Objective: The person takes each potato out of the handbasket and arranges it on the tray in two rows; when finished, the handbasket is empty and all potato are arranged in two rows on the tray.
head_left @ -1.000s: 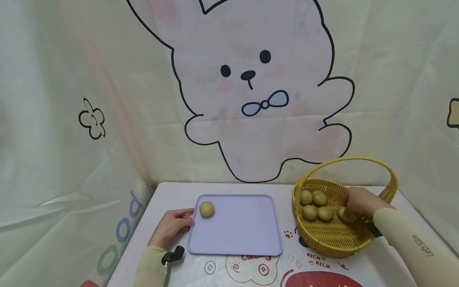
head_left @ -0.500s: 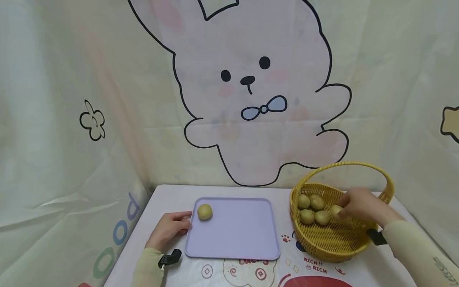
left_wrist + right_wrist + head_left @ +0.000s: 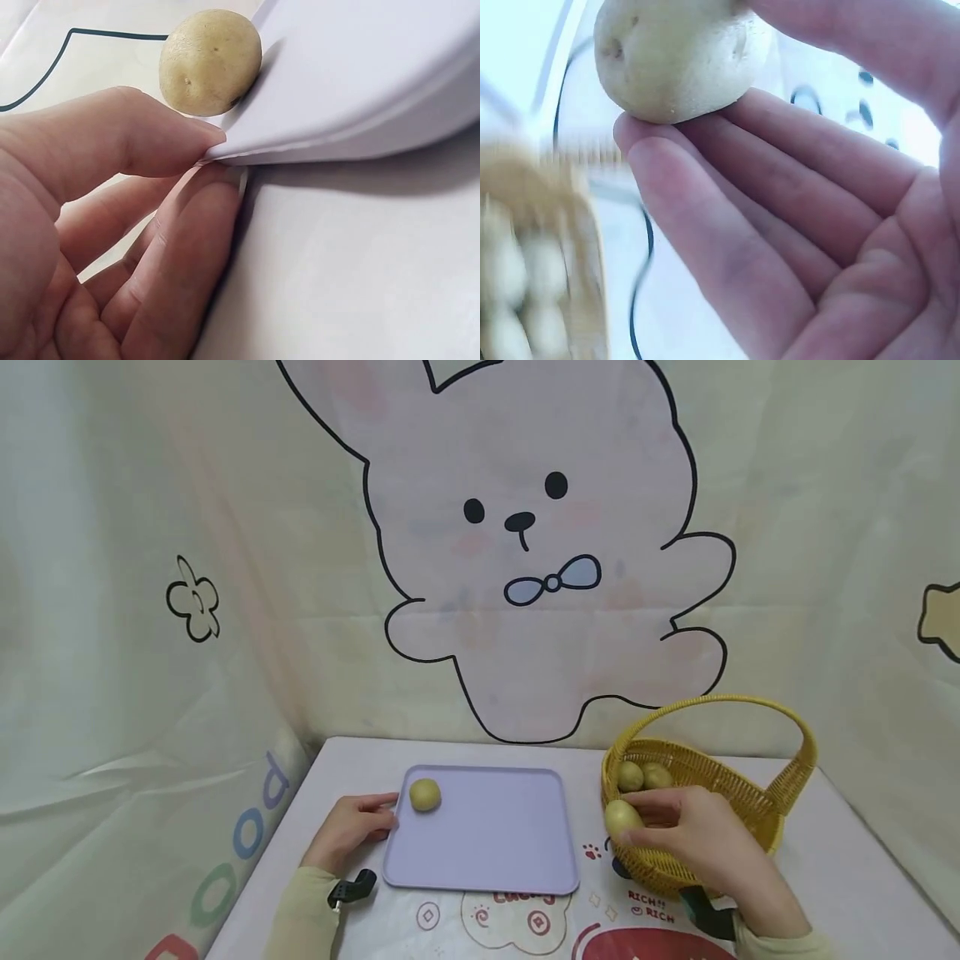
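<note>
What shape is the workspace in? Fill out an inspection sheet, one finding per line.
Surface: white table, red prints near the front.
Things: tray with one potato near its far left corner; basket to its right, with potatoes inside.
Clutter: nothing seen.
Left hand: pinches the tray's left rim.
Right hand: holds another potato.
Cables: nothing seen.
Surroundings: backdrop with a cartoon animal drawing.

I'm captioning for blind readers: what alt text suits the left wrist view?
A left hand has a pinching grip on the edge of a flat, pale lavender, plastic-looking tray. A rounded, yellow-brown potato rests on the tray near that edge.
</note>
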`<action>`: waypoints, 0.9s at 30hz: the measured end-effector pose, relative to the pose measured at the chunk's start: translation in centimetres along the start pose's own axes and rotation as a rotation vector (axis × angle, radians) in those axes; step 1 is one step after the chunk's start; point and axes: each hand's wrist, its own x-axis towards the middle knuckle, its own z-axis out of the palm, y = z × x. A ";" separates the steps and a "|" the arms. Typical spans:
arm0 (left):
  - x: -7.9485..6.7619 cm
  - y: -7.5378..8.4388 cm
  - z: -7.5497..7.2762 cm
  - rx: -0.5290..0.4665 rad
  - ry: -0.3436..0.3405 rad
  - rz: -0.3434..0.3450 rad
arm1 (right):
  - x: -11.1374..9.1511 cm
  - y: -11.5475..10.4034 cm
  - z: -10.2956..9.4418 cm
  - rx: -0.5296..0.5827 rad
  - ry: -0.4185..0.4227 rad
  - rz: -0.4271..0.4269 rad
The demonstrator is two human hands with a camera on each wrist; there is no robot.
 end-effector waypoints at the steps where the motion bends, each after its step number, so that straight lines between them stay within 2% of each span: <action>1: 0.0 0.0 -0.1 -0.006 0.001 -0.002 | 0.2 -0.7 0.9 0.028 -0.005 -0.011; 4: 0.1 0.0 -0.1 -0.019 -0.003 -0.001 | 1.1 -2.3 3.4 0.142 -0.041 -0.063; 8: 0.0 0.0 0.0 -0.021 -0.008 -0.003 | 3.3 -3.7 6.2 0.221 -0.079 -0.143; 19: 0.1 -0.1 0.3 -0.009 -0.018 0.026 | 11.9 -5.4 14.4 0.213 -0.049 -0.199; 23: 0.1 -0.3 0.1 0.004 0.000 0.024 | 14.1 -5.9 16.9 0.232 -0.058 -0.205; 27: 0.1 -0.4 0.1 0.014 0.002 0.030 | 15.4 -6.3 18.4 0.227 -0.049 -0.196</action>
